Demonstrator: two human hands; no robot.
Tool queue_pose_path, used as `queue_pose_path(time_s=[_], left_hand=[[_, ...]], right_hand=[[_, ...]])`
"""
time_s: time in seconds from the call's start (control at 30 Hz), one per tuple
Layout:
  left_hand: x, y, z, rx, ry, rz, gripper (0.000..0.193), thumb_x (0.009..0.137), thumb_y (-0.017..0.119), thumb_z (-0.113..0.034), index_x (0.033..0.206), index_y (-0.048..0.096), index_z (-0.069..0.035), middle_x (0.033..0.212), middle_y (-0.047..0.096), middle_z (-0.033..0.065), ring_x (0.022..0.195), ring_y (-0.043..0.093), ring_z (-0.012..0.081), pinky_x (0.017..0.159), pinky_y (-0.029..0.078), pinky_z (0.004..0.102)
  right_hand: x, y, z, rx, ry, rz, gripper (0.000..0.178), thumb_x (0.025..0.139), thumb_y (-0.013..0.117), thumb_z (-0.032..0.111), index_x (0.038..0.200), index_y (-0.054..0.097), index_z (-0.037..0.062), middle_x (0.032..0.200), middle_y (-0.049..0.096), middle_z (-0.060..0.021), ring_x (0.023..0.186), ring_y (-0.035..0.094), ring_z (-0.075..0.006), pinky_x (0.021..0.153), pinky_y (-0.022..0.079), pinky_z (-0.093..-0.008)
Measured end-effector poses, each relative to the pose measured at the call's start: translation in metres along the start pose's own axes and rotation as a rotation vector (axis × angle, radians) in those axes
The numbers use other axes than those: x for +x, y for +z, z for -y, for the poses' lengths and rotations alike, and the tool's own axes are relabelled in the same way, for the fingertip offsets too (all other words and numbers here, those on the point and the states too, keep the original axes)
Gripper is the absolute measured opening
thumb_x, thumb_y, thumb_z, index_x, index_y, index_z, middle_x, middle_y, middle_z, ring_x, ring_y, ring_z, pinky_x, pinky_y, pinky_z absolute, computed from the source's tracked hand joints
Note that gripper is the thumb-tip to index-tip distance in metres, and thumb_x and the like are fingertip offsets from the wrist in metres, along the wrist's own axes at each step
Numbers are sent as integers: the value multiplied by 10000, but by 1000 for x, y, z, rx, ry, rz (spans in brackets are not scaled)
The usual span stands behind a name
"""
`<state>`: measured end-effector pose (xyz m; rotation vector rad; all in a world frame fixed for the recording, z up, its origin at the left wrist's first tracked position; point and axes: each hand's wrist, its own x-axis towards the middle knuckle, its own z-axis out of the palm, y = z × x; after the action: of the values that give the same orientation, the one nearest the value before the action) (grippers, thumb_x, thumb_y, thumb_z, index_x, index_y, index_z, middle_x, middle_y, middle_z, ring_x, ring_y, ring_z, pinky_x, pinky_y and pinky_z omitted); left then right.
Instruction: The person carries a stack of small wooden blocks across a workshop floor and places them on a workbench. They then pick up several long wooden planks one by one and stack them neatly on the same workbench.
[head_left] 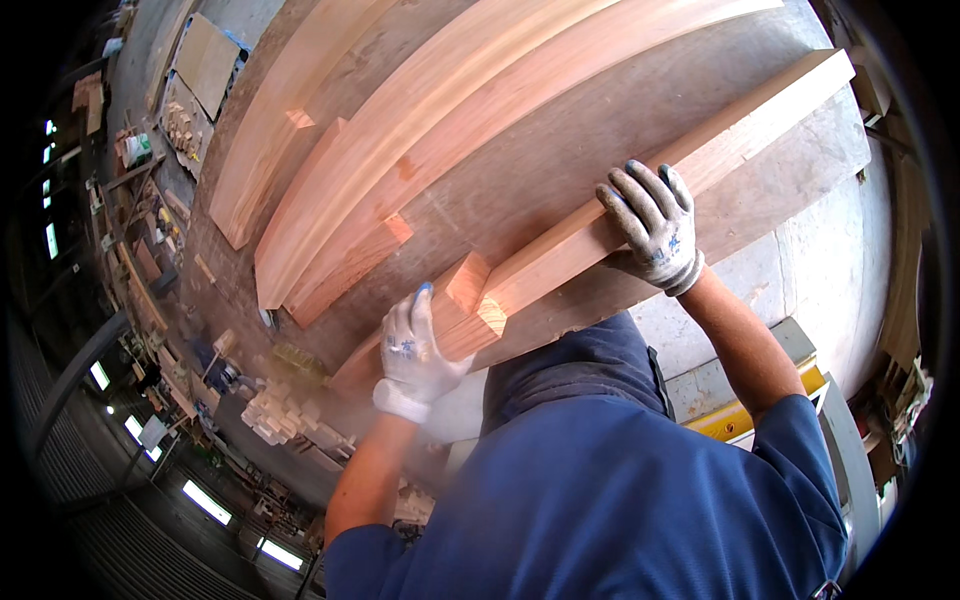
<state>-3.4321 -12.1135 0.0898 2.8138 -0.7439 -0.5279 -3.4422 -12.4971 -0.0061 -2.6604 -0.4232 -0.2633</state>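
Timber beam is slanting over the worktable from eight to two o'clock, stepped joint showing between the hands. Left gloved hand is gripping near the joint, fingers curling over, thumb side up. Right gloved hand is clasping farther toward two, fingers slightly apart, bent over the top; thumb hidden. Curved timbers are lying at eleven. White-and-green tub is standing at ten, contents too small to tell.

1 long, pale, squared timber and 1 shorter piece were set end to end along the worktable's near edge.
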Motion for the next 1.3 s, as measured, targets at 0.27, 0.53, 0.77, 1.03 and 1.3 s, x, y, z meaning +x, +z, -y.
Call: queue_pose_path(time_s=[0.27,0.53,0.77,1.03,1.3], left_hand=[[17,-23,3,-135,-4,222,1306,542,1031,-445,1557,350,14,1467,535,263,1327,552,438,1115,467,541],[28,-29,1,-185,-73,349,1173,600,1011,-384,1517,396,10,1472,541,254,1350,556,425,1132,472,521],[31,-30,-2,-167,-68,354,1132,626,999,-362,1509,399,13,1454,550,242,1359,547,423,1127,477,517],[28,-26,3,-174,-52,348,1125,639,993,-355,1515,389,12,1468,538,244,1368,540,421,1138,468,514],[30,-27,-1,-141,-5,277,1115,599,1007,-370,1463,412,8,1372,596,282,1249,633,442,1060,539,517]], right_hand=[[0,1,0,-20,-9,-5,1081,399,896,422,1406,659,113,1421,657,-132,1358,594,-342,1126,417,-554],[0,2,0,-19,-15,7,1109,371,891,420,1410,660,109,1422,659,-136,1353,598,-346,1129,412,-550],[-2,4,-3,-28,-31,-2,1093,372,889,416,1399,668,113,1399,673,-134,1335,610,-343,1119,419,-544],[0,5,-2,-41,-41,-21,1079,379,871,422,1393,669,113,1393,675,-123,1319,619,-340,1101,431,-541],[-1,4,-4,-29,-43,-9,1095,391,870,435,1413,657,107,1417,660,-125,1333,608,-344,1113,422,-546]])
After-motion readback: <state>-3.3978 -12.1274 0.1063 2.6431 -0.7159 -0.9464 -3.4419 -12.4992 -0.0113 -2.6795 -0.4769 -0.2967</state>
